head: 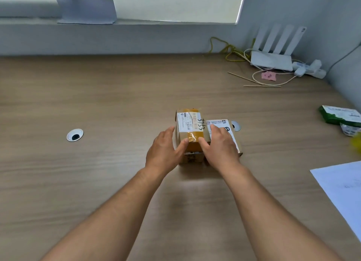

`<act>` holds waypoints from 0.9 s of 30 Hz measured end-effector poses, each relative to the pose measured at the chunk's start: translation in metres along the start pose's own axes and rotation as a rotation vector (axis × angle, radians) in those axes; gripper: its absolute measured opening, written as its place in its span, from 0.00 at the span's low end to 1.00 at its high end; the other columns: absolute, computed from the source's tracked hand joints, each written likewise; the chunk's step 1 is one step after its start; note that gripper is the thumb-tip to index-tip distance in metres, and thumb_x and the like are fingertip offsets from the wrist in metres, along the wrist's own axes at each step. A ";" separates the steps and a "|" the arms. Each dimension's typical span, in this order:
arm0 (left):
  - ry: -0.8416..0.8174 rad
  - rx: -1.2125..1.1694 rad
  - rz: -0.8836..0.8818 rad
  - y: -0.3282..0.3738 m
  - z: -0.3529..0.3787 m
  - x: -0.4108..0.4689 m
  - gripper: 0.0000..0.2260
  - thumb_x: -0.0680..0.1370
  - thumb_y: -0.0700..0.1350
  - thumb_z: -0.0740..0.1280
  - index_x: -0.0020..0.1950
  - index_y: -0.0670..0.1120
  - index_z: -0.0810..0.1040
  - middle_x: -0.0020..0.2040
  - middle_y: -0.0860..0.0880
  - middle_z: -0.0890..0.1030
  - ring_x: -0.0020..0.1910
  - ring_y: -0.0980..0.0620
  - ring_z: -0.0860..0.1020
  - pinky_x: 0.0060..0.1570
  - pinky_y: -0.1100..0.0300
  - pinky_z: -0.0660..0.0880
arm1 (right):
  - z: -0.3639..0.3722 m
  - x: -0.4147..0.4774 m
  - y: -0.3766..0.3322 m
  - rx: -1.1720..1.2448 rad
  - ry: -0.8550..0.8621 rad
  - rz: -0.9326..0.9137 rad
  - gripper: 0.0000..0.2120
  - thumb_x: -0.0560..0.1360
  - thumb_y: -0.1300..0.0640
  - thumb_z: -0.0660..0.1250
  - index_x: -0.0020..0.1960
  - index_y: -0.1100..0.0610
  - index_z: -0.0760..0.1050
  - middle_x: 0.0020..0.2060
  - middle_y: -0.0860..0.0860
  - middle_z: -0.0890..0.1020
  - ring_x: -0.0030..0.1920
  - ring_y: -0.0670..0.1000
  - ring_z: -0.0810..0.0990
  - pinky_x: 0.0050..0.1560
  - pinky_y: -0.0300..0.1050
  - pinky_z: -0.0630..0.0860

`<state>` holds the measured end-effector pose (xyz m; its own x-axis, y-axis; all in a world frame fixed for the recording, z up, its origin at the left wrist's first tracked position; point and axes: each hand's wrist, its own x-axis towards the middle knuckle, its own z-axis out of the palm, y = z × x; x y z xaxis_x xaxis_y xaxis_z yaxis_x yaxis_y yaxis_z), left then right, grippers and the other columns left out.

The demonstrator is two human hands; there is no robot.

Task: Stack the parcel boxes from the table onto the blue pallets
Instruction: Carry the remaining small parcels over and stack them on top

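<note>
Table [97,96] is showing grey-brown wood grain, streaks running left to right. Left box [188,124] is showing tan cardboard, amber tape, a white label with a black barcode, and black handwritten digits. Right box [218,123] is showing tan cardboard under a white label with black print. Grommet [75,135] toward the left edge is showing a silver rim round a black hole. Far right corner: router [271,60] is showing white, cable [230,49] yellow, slip [268,76] pink. Right edge: packet [340,115] is showing green and white, paper [343,186] white.

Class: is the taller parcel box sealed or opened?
Sealed: the taller parcel box has its top flaps closed, with yellow tape across them.
</note>
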<state>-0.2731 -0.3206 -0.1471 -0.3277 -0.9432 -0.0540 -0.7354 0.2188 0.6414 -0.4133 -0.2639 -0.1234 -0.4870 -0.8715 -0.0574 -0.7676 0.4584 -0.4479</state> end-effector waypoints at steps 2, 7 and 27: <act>-0.006 -0.031 -0.017 0.002 0.006 0.011 0.29 0.77 0.59 0.61 0.75 0.50 0.60 0.69 0.49 0.70 0.66 0.50 0.70 0.61 0.50 0.72 | 0.006 0.013 0.002 0.023 -0.030 0.018 0.25 0.80 0.48 0.59 0.73 0.59 0.62 0.65 0.58 0.71 0.66 0.57 0.68 0.63 0.50 0.66; -0.044 -0.192 -0.031 0.002 0.019 0.019 0.24 0.77 0.54 0.65 0.72 0.53 0.65 0.65 0.52 0.74 0.60 0.52 0.74 0.58 0.50 0.75 | 0.019 0.029 0.010 0.058 -0.093 0.047 0.21 0.79 0.47 0.59 0.66 0.59 0.68 0.61 0.58 0.74 0.62 0.58 0.70 0.61 0.52 0.69; 0.058 -0.410 -0.031 0.018 -0.017 -0.078 0.25 0.76 0.42 0.69 0.71 0.53 0.67 0.64 0.54 0.75 0.59 0.57 0.74 0.56 0.61 0.75 | -0.008 -0.058 0.021 0.864 -0.196 0.026 0.26 0.72 0.63 0.69 0.65 0.44 0.68 0.54 0.52 0.82 0.57 0.51 0.79 0.58 0.48 0.76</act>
<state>-0.2503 -0.2473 -0.1181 -0.2665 -0.9629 -0.0419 -0.4432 0.0838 0.8925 -0.4042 -0.2027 -0.1224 -0.3594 -0.9130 -0.1931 -0.1353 0.2557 -0.9572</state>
